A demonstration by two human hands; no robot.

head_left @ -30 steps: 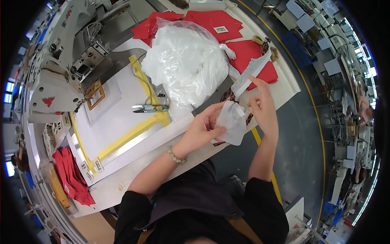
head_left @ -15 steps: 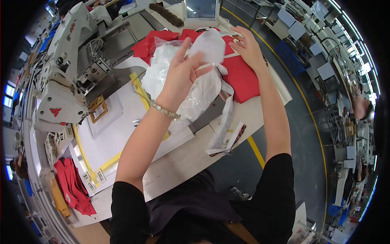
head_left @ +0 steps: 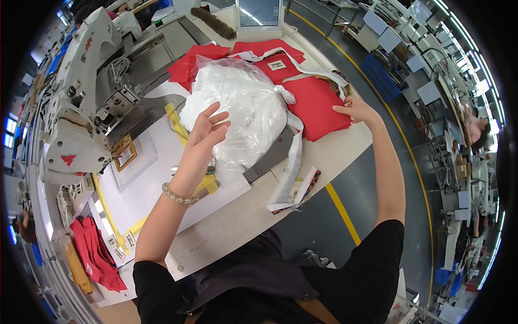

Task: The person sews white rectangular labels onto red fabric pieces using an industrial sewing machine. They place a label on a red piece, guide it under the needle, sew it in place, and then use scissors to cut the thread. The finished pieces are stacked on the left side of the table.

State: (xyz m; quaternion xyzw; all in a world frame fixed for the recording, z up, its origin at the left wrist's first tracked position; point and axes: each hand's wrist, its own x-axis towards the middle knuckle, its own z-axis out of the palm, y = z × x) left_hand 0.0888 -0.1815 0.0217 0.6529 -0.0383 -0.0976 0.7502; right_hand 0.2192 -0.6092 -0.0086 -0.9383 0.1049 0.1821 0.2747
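A clear plastic bag (head_left: 245, 116) packed with white pieces lies on the table, knotted at its right side. My left hand (head_left: 208, 132) is raised at the bag's near left, fingers apart and holding nothing. At the right edge of a stack of red fabric pieces (head_left: 318, 108), my right hand (head_left: 357, 110) has its thumb and forefinger apart. Beside its fingertips is the end of a white strip (head_left: 313, 71), which curves over the red pieces behind the bag. A small label (head_left: 277, 65) shows on one red piece. Another white strip (head_left: 294, 162) hangs down right of the bag.
An industrial sewing machine (head_left: 75, 119) stands at the left, a yellow frame (head_left: 125, 152) beside its head. White sheets (head_left: 132, 189) edged with yellow tape cover the near table. More red strips (head_left: 97, 251) lie at the lower left. A screen (head_left: 259, 13) stands at the back.
Both hands have come nearer, the right also moving rightward. The white piece raised between them is no longer there. A white strip now shows lying over the red pieces, and the bag is uncovered.
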